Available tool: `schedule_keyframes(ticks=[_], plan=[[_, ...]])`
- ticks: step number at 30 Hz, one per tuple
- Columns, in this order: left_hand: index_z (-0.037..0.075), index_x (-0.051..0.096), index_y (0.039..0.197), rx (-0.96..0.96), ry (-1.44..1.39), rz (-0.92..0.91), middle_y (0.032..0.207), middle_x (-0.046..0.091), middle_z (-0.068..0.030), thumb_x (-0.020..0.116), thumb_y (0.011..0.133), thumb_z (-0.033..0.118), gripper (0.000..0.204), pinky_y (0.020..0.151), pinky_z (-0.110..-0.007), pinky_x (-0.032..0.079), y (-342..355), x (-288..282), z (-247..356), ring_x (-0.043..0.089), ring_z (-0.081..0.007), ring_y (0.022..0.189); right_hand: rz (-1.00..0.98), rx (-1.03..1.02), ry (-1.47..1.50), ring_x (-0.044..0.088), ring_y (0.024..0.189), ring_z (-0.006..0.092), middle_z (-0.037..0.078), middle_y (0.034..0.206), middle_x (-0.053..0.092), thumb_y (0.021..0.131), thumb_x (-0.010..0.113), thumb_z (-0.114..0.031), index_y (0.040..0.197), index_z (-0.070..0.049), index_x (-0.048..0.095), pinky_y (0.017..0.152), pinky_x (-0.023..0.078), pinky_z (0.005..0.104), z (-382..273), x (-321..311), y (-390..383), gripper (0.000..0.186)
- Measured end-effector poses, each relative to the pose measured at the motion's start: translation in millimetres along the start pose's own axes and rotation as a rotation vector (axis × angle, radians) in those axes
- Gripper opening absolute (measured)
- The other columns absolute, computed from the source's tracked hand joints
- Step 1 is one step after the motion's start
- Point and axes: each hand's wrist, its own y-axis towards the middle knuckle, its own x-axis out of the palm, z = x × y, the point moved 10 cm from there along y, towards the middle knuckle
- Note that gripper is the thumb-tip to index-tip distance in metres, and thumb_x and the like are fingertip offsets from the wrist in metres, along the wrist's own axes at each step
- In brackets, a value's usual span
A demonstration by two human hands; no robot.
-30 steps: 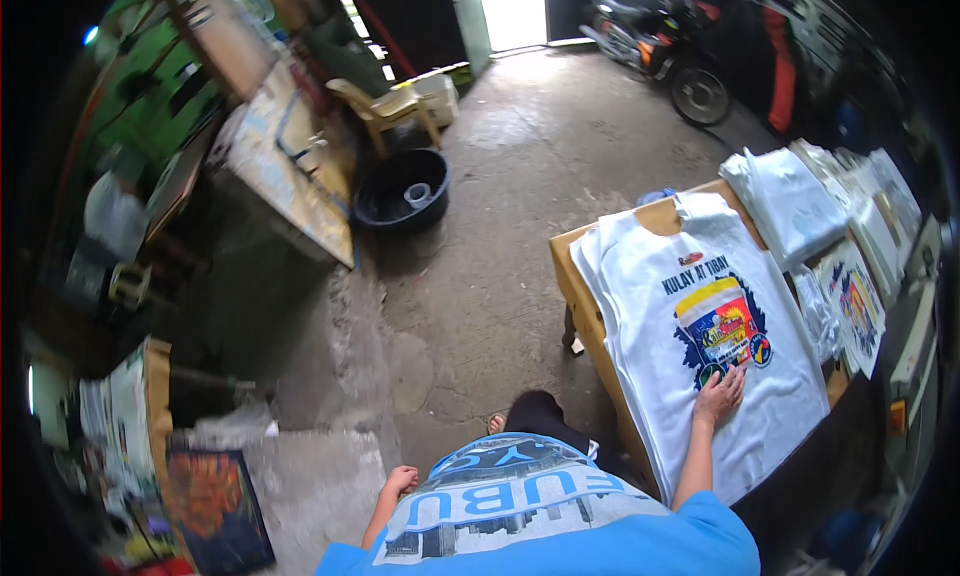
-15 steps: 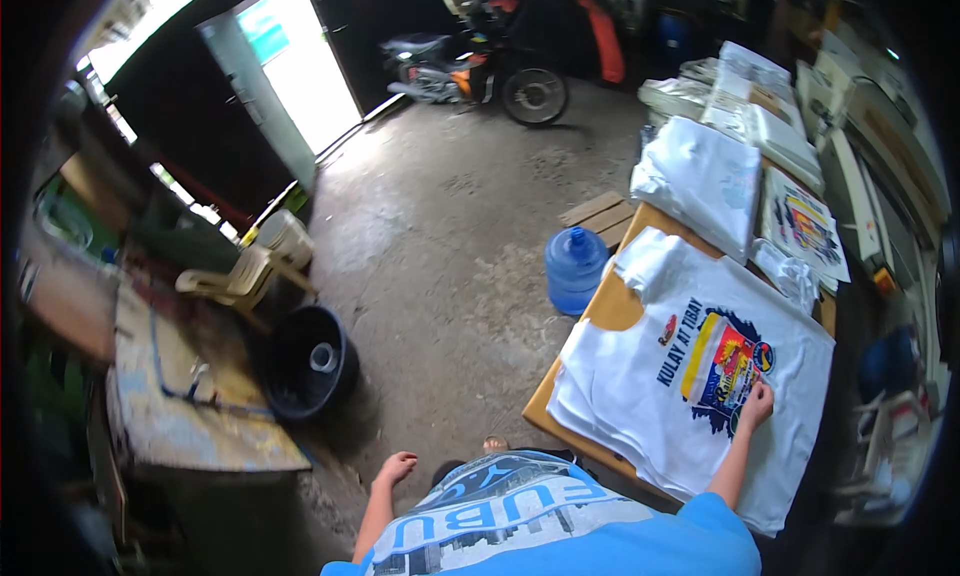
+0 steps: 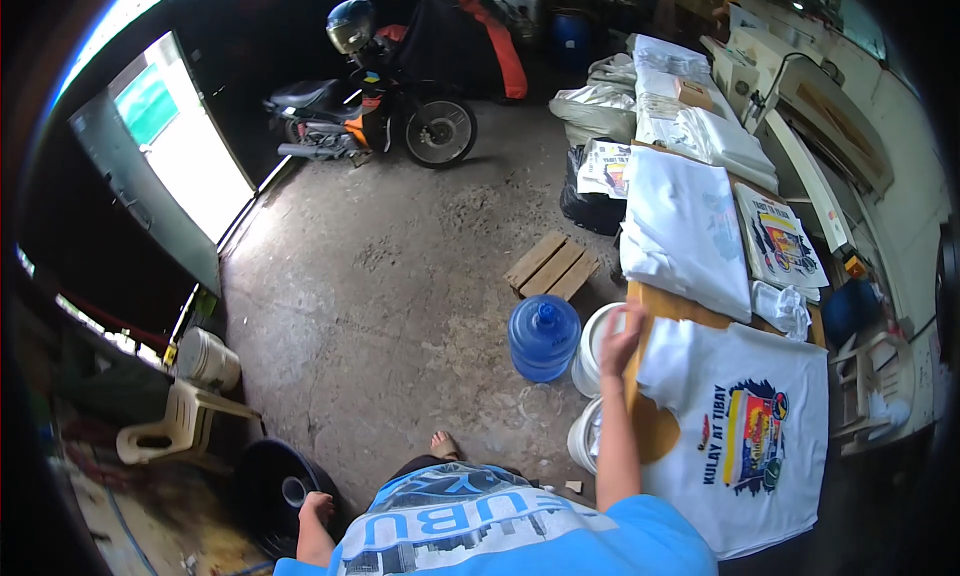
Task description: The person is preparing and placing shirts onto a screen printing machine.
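Note:
My right hand (image 3: pixel 622 344) is raised over the table's left edge, beside the white buckets. Its fingers are stretched out and it holds nothing. Right of it, a white T-shirt (image 3: pixel 675 361) with a colourful print lies spread on the wooden table (image 3: pixel 652 416). My left hand (image 3: pixel 317 506) hangs at my left side, fingers curled with nothing seen in them. Behind that hand stands a black basin (image 3: pixel 262 476) with a small round container inside. Farther up the table lie a stack of folded white shirts (image 3: pixel 680 226) and a printed shirt pile (image 3: pixel 785 238).
A blue water jug (image 3: pixel 543 341), white bucket (image 3: pixel 592 351) and wooden pallet (image 3: pixel 552 264) stand left of the table. Beyond are a black bag (image 3: pixel 585 201) and a motorcycle (image 3: pixel 375 126). A beige plastic chair (image 3: pixel 180 421) is at left. My foot (image 3: pixel 444 444) shows below.
My right hand has left the shirt's print and moved up and left over the table edge. My left hand has moved left and down. The view has shifted, bringing the white buckets into sight.

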Motion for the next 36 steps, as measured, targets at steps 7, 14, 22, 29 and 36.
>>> schedule_keyframes(ticks=[7, 14, 22, 29, 36], plan=[[0.006, 0.057, 0.102, 0.595, 0.239, -0.079, 0.087, 0.061, -0.0057, 0.050, 0.077, 0.018, 0.029, 0.052, -0.028, 0.044, 69.1, -38.5, 398.1, 0.058, -0.0152, 0.072, -0.640, 0.082, 0.040, 0.058, 0.081, 0.0328, 0.013, 0.096, 0.057, 0.075, 0.051, -0.005, 0.096, -0.006, 0.055, 0.068, 0.048, 0.0383, -16.5, 190.1, -125.1, 0.021], [0.008, 0.057, 0.106, 1.023, 0.326, -0.216, 0.087, 0.062, -0.0053, 0.050, 0.080, 0.018, 0.028, 0.053, -0.026, 0.043, 44.1, 14.3, 713.0, 0.058, -0.0134, 0.072, -0.331, 0.530, -0.404, 0.060, 0.075, 0.0293, 0.013, 0.080, 0.062, 0.074, 0.051, -0.004, 0.091, -0.007, 0.057, 0.064, 0.048, 0.0385, 131.5, 184.5, -57.5, 0.018], [0.009, 0.061, 0.094, 0.337, 0.308, -0.636, 0.085, 0.062, -0.0095, 0.054, 0.078, 0.020, 0.021, 0.054, -0.033, 0.046, 167.9, 29.7, 777.6, 0.060, -0.0211, 0.073, -0.414, 0.470, -0.072, 0.059, 0.072, 0.0303, 0.013, 0.077, 0.061, 0.077, 0.049, -0.007, 0.093, -0.006, 0.055, 0.061, 0.047, 0.0391, 122.9, 493.4, 127.9, 0.017], [0.009, 0.062, 0.088, 0.745, 0.323, -0.527, 0.083, 0.063, -0.0094, 0.054, 0.078, 0.021, 0.017, 0.054, -0.034, 0.046, 164.6, 63.1, 938.6, 0.060, -0.0219, 0.072, -1.123, 0.054, 0.158, 0.058, 0.081, 0.0313, 0.012, 0.089, 0.060, 0.080, 0.047, -0.015, 0.092, -0.009, 0.057, 0.069, 0.048, 0.0411, 46.6, 773.2, 176.5, 0.017], [0.009, 0.063, 0.082, 1.119, 0.518, -0.284, 0.080, 0.063, -0.0094, 0.054, 0.078, 0.021, 0.015, 0.054, -0.035, 0.046, 138.0, -1.2, 1166.4, 0.060, -0.0227, 0.070, -1.375, 0.199, -0.077, 0.058, 0.086, 0.0319, 0.013, 0.092, 0.061, 0.078, 0.048, -0.015, 0.093, -0.009, 0.059, 0.073, 0.046, 0.0403, 168.9, 907.3, 204.2, 0.020]])
